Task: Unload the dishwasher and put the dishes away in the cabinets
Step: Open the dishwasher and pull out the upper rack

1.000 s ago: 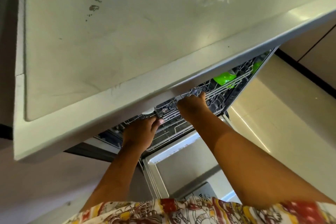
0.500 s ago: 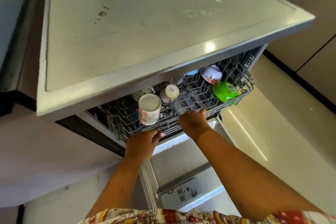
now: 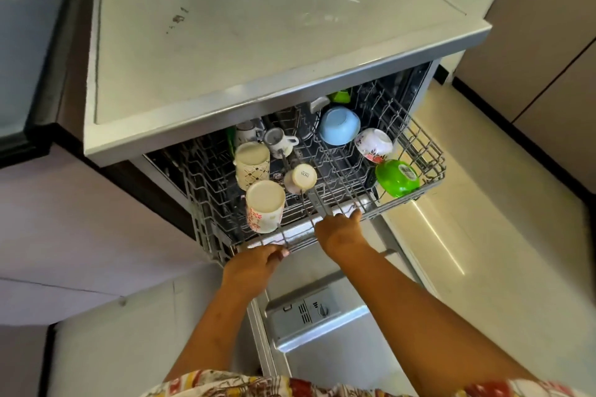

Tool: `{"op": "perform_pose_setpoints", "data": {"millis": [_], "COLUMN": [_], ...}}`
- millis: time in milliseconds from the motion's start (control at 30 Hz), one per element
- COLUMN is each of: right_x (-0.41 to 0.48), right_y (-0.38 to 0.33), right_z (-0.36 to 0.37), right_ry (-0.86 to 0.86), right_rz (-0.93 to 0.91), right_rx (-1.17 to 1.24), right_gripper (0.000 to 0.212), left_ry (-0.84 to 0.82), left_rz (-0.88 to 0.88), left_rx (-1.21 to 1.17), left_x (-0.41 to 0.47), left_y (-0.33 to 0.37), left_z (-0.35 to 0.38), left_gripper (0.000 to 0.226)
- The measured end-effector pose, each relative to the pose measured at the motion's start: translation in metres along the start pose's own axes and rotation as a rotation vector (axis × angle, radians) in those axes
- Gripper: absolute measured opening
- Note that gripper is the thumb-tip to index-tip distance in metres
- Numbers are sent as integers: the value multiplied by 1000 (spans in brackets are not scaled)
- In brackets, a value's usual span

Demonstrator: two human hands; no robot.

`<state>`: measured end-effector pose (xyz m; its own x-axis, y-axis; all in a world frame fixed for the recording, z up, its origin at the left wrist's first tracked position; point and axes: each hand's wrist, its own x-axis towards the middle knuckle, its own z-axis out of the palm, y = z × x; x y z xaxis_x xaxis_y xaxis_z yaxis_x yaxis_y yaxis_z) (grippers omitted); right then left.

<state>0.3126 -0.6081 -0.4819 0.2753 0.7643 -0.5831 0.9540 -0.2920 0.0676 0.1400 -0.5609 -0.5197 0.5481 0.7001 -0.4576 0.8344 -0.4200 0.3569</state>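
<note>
Two grips: left hand (image 3: 254, 264) & right hand (image 3: 342, 232) fingers curled round front rail of grey wire dishwasher rack (image 3: 298, 235). Stiff, prob. heavy w/ fragile ceramic cups (image 3: 265, 206); slide level.

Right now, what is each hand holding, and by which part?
Both grip the dish rack by its front rail: left hand toward the left end, right hand near the middle. No dish is held.

The grey wire upper rack (image 3: 388, 207) is standing pulled out, carrying upturned dishes: a floral mug (image 3: 265, 206) in front, a cream mug (image 3: 252, 164) behind, and a blue bowl (image 3: 339, 129), flowered bowl (image 3: 374, 145) and green bowl (image 3: 398, 178) sitting along the right.
</note>
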Motion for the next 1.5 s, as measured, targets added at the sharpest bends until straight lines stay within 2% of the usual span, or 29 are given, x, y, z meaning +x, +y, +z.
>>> {"op": "perform_pose_setpoints", "data": {"millis": [167,333,667,900,1233,1500], "right_x": [-18,-23,-25,-33,-56,-64], "right_y": [4,8,11,12,16,17], "right_z": [14,22,25,31,43,52], "right_ry": [23,36,37,78,52,50], "right_rz": [-31,-39,-41,-51,-43,-34], "right_rx": [-36,-79,-104,-126,-102,-106], "right_gripper": [27,40,42,36,24,26], "left_ry": [26,56,26,31,16,-30], "left_rz": [17,58,60,60,58,36], "left_rx": [-22,14,-10,3,-28,1], "left_x": [-14,-22,-27,-39,-59,-68], "left_y": [0,4,11,19,26,30], "left_z": [14,15,20,20,33,38], "left_gripper": [34,34,35,34,35,37]}}
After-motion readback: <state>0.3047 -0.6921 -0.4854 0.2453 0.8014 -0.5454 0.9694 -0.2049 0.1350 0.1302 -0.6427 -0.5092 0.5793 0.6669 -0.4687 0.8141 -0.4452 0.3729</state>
